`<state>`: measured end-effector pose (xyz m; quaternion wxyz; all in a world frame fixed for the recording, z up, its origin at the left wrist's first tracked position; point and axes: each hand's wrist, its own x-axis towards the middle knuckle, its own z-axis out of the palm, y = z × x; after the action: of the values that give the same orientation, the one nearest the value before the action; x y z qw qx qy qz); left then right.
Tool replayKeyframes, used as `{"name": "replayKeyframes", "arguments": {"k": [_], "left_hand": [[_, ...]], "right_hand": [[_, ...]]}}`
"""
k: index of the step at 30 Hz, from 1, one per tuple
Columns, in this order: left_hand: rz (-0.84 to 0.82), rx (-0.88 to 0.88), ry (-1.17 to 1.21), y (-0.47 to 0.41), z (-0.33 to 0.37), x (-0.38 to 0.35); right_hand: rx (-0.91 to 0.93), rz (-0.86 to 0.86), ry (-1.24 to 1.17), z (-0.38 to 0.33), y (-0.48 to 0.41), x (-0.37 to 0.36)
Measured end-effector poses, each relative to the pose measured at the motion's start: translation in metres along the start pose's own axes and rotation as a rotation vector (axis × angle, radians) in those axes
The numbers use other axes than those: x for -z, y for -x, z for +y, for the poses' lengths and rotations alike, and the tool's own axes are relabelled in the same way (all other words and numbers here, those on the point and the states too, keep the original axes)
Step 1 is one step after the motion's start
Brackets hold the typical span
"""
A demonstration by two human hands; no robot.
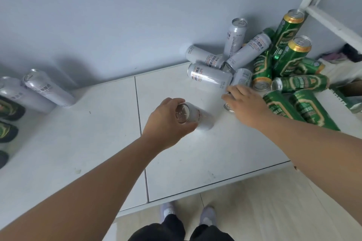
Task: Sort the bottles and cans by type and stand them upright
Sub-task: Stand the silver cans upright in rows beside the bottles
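The tops look opened, so I judge these cans empty: light, thin-walled, slick and easy to dent. I would take each gently round mid-body. At the centre of the frame my left hand [166, 121] grasps a silver can [197, 117] round its top end, tilted over the white table [195, 162]. Right of centre my right hand [246, 103] lies over a toppled can [228, 107] beside the green cans [301, 84]; I cannot tell whether its fingers have closed
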<state>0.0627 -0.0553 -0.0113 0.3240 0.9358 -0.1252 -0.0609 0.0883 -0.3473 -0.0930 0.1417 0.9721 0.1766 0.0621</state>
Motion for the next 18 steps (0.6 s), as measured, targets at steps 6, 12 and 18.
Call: {"name": "replayKeyframes", "arguments": {"k": [6,12,18], "left_hand": [[-0.003,-0.009,-0.017,-0.003,0.001,0.003],[0.011,-0.019,-0.029,-0.011,0.008,0.007],[0.022,-0.014,-0.011,-0.016,0.013,0.012]], "right_hand": [[0.005,0.07,-0.043,0.01,0.005,0.008],[-0.091,0.114,-0.189,0.025,0.005,0.039],[-0.377,0.126,-0.531,0.035,0.002,0.061]]}}
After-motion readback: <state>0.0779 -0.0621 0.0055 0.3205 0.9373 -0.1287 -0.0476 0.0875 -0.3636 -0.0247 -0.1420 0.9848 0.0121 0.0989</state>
